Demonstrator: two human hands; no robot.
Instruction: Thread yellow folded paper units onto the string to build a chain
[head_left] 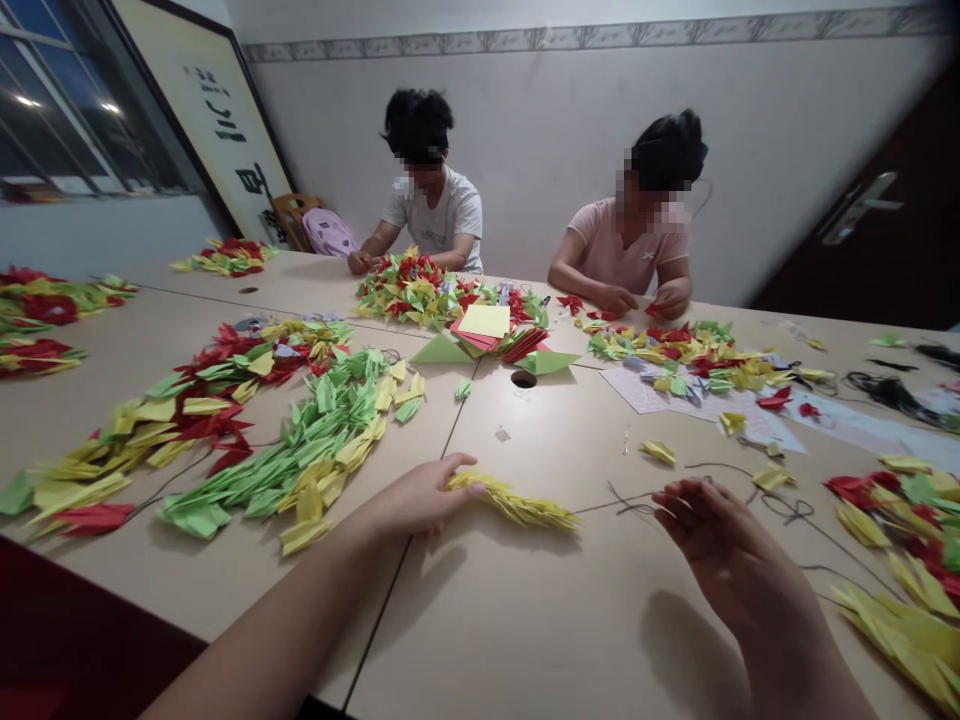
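A strand of nested yellow folded-paper pieces (529,503) lies on the table at the centre, a dark cord running out of its right end. My left hand (431,492) is closed round the strand's left end, thumb and fingers on the paper. Over the table to the right, my right hand (709,530) is raised with its fingers curved and apart, holding nothing, close to the thin dark cord (634,500). Left of my left hand lies a long bundle of green folded pieces (292,450), with yellow ones along its edge.
Two people sit across the table (525,600) with their hands near folded paper. Colourful piles (412,290) lie between us. Square paper sheets (486,320) sit near a round table hole (523,380). More folded pieces (900,600) and loose cords lie at the right.
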